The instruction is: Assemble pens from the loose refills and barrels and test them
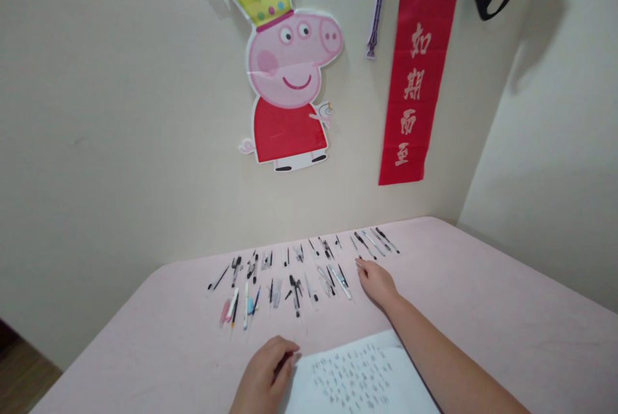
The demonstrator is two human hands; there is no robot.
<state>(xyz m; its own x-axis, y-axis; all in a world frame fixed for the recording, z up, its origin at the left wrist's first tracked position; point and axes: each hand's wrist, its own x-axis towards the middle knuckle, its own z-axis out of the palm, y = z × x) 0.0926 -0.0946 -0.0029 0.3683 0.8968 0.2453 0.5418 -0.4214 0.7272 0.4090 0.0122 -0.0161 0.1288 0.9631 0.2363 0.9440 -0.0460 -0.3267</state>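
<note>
One bare left hand [270, 369], one bare right hand [379, 281], one white handwritten paper [357, 378], one pink-and-red pig cutout [290, 124], one red banner [419, 98] with four pale characters, one purple cord [378, 8]; slim black-and-white pens [246, 304], too crowded to count.

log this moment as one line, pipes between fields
left hand: at left edge of written page | right hand: beside pens, grip unclear | pens: rough rows on pink cloth

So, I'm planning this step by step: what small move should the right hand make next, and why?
Perhaps ease the right hand slightly forward to the rightmost pens: it is extended close beside them, while the left hand is by the written page, farther from them.
</note>
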